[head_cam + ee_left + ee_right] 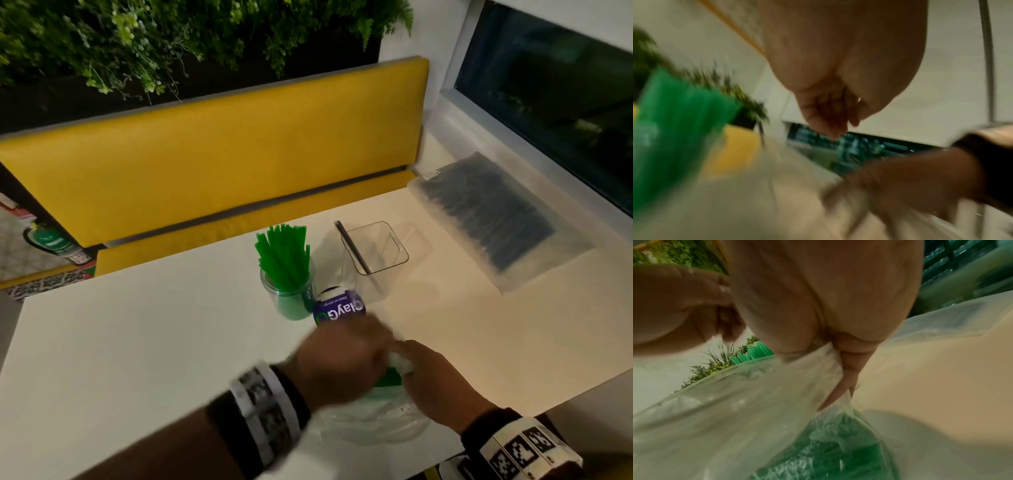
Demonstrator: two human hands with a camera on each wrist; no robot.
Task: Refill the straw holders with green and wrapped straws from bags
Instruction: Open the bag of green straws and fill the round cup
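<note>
A glass jar holds a bunch of green straws at mid-table. Right of it stands a clear square holder with one dark straw in it. A clear plastic bag with green straws inside lies at the near edge. My right hand grips the bag's bunched top, its fingers pressed into the plastic. My left hand is blurred over the bag's mouth. Its fingers hang loosely curled with nothing seen in them.
A flat bag of dark wrapped straws lies at the table's right side by the window sill. A purple wipes canister stands between the jar and my hands. A yellow bench runs behind the table, with plants above.
</note>
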